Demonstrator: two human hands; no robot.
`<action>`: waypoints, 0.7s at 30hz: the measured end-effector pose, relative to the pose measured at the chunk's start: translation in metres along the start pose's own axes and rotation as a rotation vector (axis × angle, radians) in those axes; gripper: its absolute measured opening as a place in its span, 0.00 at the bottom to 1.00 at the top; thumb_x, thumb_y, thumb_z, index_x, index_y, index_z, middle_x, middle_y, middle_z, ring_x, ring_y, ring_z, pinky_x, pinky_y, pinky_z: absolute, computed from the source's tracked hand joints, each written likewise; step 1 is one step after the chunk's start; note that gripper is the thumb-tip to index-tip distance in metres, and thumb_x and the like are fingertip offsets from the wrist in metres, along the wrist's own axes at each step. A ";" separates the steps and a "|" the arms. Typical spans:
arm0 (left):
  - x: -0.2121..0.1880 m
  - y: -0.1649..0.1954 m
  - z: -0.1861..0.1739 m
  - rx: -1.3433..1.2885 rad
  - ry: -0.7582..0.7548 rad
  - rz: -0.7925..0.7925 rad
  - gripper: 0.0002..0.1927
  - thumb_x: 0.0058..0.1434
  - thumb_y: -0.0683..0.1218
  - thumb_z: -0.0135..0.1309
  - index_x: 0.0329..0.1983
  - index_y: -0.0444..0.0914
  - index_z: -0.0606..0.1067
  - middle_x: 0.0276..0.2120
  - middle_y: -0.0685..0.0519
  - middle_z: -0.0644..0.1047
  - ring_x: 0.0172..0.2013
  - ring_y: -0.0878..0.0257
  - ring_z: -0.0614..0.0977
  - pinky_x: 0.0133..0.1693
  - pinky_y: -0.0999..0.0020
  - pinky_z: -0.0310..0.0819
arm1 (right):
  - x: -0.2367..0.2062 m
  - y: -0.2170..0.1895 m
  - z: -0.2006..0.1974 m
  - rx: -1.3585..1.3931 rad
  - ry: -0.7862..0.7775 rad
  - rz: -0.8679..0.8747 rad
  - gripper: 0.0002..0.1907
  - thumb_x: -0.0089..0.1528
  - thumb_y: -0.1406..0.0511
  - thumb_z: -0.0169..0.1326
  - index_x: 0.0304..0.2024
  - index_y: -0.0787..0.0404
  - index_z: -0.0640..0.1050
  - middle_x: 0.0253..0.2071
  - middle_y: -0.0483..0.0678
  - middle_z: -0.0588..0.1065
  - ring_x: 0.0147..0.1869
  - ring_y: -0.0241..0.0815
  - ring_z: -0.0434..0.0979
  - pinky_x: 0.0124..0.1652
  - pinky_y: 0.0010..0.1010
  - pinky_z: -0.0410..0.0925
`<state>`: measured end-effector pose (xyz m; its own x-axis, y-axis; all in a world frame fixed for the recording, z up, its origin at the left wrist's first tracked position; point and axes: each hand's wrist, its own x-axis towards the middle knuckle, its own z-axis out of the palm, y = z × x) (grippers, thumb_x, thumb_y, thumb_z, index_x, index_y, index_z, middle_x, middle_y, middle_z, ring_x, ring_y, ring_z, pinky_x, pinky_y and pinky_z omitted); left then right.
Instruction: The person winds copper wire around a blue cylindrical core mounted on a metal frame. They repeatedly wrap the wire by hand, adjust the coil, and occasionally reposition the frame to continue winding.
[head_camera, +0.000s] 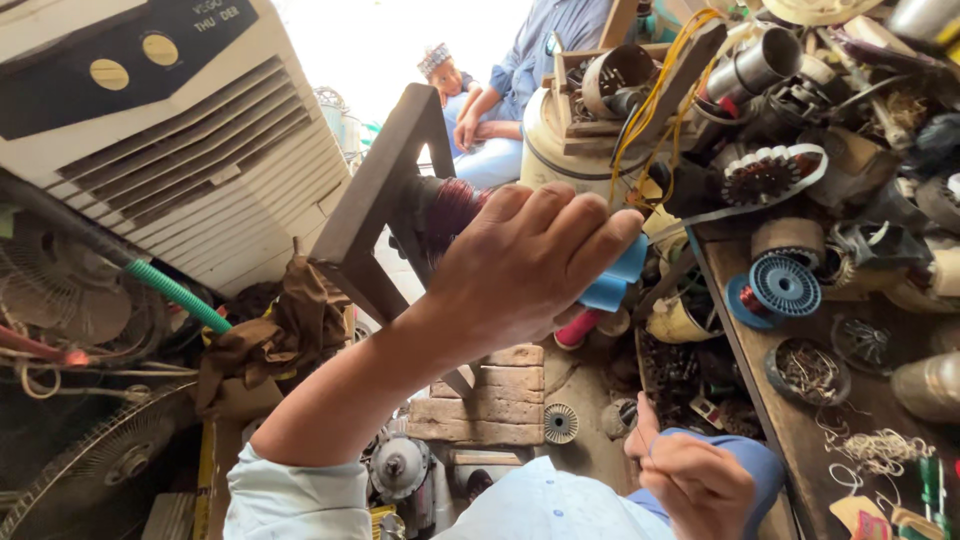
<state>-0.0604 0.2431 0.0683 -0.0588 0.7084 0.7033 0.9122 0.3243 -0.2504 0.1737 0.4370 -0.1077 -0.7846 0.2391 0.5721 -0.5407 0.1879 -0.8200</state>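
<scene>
My left hand is raised in the middle of the view, with its fingers wrapped around a light blue cylindrical handle. Just behind it is a dark wooden frame carrying a reel of reddish copper wire. My right hand is low at the bottom right, close to my body, fingers curled and thumb up. Nothing shows in its grip. A pale blue shirt sleeve covers my left upper arm.
A large white air cooler fills the upper left, with fan grilles and a green hose below it. At right, a cluttered wooden bench holds motor parts, wire scraps and a blue spool. Bricks lie on the floor. Two people sit beyond.
</scene>
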 end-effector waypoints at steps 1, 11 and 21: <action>0.000 0.000 0.000 0.015 -0.004 -0.006 0.30 0.66 0.56 0.62 0.65 0.41 0.67 0.47 0.54 0.72 0.49 0.58 0.79 0.46 0.59 0.73 | 0.009 -0.016 -0.002 -0.036 -0.049 -0.028 0.08 0.55 0.73 0.65 0.36 0.68 0.80 0.28 0.49 0.78 0.31 0.36 0.77 0.41 0.32 0.69; -0.001 0.011 0.002 -0.051 -0.006 0.015 0.46 0.51 0.54 0.72 0.68 0.40 0.60 0.49 0.50 0.73 0.49 0.53 0.78 0.49 0.55 0.71 | 0.188 -0.104 0.011 -0.452 -0.192 -0.520 0.05 0.69 0.69 0.56 0.44 0.65 0.73 0.31 0.48 0.77 0.26 0.33 0.75 0.25 0.22 0.64; 0.008 0.003 -0.028 -0.260 0.071 -0.010 0.60 0.50 0.56 0.65 0.77 0.35 0.42 0.43 0.48 0.76 0.47 0.51 0.79 0.54 0.52 0.71 | 0.166 0.081 0.031 0.306 0.225 0.483 0.12 0.63 0.71 0.45 0.43 0.57 0.78 0.38 0.40 0.81 0.41 0.30 0.83 0.42 0.24 0.76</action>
<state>-0.0464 0.2324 0.0922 -0.0484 0.6571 0.7522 0.9857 0.1532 -0.0704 -0.0101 0.4628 -0.0795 -0.8973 0.4308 0.0964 -0.2285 -0.2662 -0.9364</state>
